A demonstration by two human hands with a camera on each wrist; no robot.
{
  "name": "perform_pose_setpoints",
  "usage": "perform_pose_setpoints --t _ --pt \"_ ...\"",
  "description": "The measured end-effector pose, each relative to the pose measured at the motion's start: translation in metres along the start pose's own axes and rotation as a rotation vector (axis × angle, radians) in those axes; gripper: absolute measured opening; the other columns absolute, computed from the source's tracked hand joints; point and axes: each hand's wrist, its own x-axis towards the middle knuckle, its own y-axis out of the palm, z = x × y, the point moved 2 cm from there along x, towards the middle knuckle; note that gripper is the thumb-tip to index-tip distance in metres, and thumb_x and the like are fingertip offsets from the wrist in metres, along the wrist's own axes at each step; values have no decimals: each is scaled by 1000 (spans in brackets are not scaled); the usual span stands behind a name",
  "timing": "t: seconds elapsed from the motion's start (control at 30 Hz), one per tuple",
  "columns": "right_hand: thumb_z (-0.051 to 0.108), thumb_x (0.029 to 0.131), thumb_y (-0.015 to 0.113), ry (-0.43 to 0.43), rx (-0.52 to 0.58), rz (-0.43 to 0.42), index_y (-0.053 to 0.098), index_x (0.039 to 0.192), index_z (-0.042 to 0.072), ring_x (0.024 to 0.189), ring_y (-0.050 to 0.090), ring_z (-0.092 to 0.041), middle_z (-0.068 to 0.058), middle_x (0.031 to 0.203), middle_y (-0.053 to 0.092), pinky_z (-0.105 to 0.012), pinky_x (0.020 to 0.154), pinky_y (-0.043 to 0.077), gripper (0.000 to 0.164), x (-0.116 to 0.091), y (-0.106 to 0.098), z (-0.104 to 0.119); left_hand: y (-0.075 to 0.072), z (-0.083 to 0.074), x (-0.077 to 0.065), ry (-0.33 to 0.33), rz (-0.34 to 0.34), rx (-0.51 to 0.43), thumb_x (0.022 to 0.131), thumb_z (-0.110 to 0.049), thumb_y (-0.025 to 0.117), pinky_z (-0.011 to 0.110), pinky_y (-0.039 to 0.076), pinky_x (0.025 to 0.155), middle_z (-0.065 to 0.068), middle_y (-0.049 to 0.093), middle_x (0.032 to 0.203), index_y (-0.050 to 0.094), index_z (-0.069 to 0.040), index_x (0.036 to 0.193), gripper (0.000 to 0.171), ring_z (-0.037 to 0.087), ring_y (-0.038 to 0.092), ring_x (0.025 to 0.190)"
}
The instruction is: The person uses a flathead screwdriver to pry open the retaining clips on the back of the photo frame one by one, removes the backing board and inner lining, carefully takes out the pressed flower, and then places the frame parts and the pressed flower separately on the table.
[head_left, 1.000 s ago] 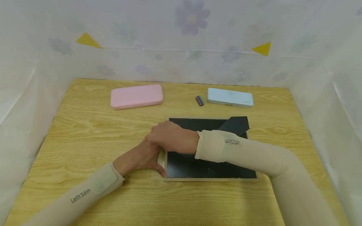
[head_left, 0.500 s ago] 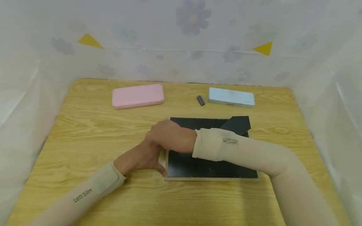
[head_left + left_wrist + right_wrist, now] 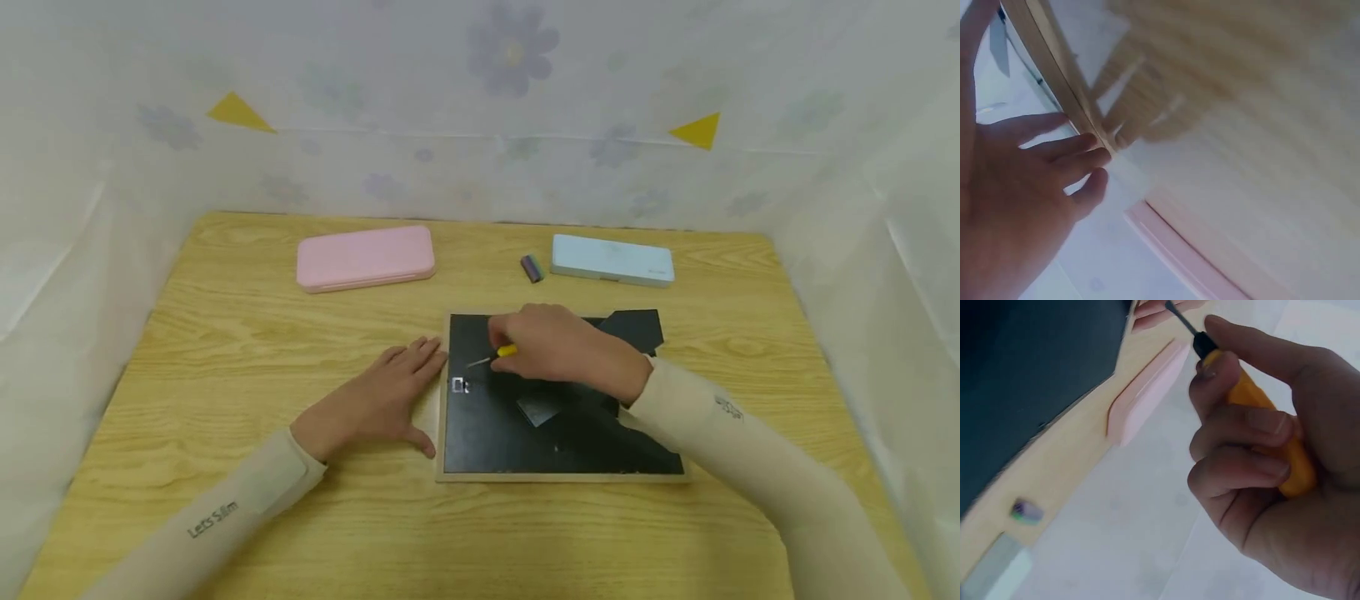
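Note:
A picture frame lies back side up on the table, with a light wood rim and a black backing. My left hand rests at its left side, fingers stretched out and touching the rim, as the left wrist view also shows. Over the backing, my right hand grips a small screwdriver with a yellow handle. The screwdriver's thin metal tip points left, above a small silver metal fitting near the frame's left edge. A black stand leg sticks out at the upper right, partly behind my right hand.
At the back of the wooden table lie a pink case, a small dark multicoloured piece and a light blue case. A pale flowered curtain rises behind and at both sides.
My right hand has moved right and away from my left hand, uncovering the silver fitting; the screwdriver now shows. My left hand stays at the frame's left edge.

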Motion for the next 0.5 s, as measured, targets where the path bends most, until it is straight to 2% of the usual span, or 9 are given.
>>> perform_pose_setpoints --t 0.1,0.23,0.33,0.5 --pt "33 93 73 -7 128 -94 67 103 15 58 54 -9 8 74 62 -29 58 47 21 -18 5 -17 -6 8 4 57 -70 59 66 -64 83 52 29 115 22 32 158 45 0 149 111 37 30 146" --pt "31 91 75 -44 215 -175 67 99 15 56 50 -7 9 72 60 -28 55 44 20 -33 15 -28 -15 20 13 169 -138 135 70 -59 83 50 36 109 19 43 152 60 -4 137 90 34 42 139" --pt "31 91 75 -54 241 -197 67 100 15 55 48 -7 10 72 59 -27 54 43 20 -39 20 -31 -21 28 19 231 -153 150 71 -58 81 50 39 106 17 50 147 66 -8 131 80 31 48 135" --pt "31 90 76 -48 260 -228 67 100 14 55 49 -6 11 73 60 -28 55 44 21 -44 24 -35 -22 38 24 264 -165 153 71 -62 79 48 39 105 14 57 139 70 -11 124 74 28 53 130"
